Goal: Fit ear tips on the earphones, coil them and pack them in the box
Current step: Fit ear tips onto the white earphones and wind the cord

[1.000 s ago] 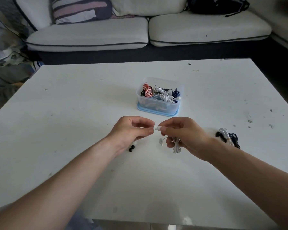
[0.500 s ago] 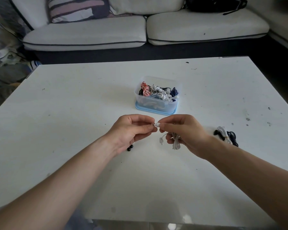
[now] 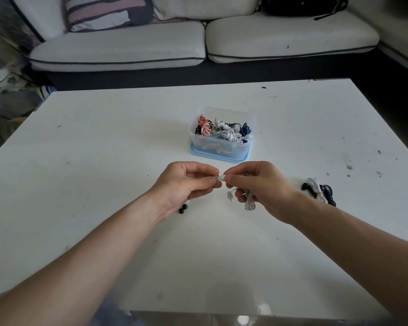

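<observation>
Two black ear tips (image 3: 183, 208) lie on the white table (image 3: 104, 161), tucked against the left hand (image 3: 186, 184). Both hands pinch one white earbud (image 3: 222, 178) between their fingertips, which hide whether a tip is on it. The right hand (image 3: 262, 187) also grips the bunched cable (image 3: 250, 203), and a second earbud (image 3: 229, 196) dangles below. One clear box (image 3: 222, 150) beyond holds coiled earphones too tangled to count. One tied bundle (image 3: 318, 192) lies beside the right forearm.

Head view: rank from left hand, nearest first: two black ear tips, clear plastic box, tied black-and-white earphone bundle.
1. Two black ear tips: beside the left hand, at its wrist.
2. Clear plastic box: beyond, slightly right.
3. Tied black-and-white earphone bundle: far right, past the right hand.
</observation>
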The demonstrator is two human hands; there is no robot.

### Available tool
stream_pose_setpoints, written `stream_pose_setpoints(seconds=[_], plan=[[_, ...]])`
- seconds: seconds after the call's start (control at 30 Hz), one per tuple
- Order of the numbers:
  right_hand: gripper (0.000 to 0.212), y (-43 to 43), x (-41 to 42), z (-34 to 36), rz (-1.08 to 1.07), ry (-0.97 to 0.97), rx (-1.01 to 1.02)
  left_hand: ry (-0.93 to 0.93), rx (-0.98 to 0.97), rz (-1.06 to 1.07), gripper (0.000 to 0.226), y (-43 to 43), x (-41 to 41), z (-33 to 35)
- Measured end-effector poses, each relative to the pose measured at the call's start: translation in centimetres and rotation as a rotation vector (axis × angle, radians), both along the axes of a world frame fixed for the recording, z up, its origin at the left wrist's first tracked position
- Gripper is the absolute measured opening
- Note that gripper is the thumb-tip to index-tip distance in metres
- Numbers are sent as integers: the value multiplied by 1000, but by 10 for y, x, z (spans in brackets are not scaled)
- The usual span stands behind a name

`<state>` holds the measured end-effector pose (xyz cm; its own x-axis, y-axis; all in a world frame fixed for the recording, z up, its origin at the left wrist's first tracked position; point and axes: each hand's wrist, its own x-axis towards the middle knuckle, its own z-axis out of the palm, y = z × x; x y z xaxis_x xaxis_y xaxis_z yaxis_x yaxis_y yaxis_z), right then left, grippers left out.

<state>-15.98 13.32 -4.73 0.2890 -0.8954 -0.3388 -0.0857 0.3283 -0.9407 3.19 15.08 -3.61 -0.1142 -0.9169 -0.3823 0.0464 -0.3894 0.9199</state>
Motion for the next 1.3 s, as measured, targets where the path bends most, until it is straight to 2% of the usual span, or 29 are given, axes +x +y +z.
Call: stream_pose_setpoints(seconds=[0.3, 0.53, 0.73, 1.17, 1.3], plan=[[11, -1, -1, -1, 16, -6, 3, 8, 5, -1, 14, 0, 0, -1], [4, -2, -5, -1, 96, -37, -12, 66, 4, -12, 14, -1, 1, -1], [5, -4, -8, 2, 151, -54, -2, 119, 36, -40, 25, -1, 1, 1], [12, -3, -8, 1, 142, -71, -39, 157, 31, -3, 23, 0, -2, -3], [8, -4, -9, 0, 157, -71, -36, 160, 32, 1, 23, 0, -3, -4]])
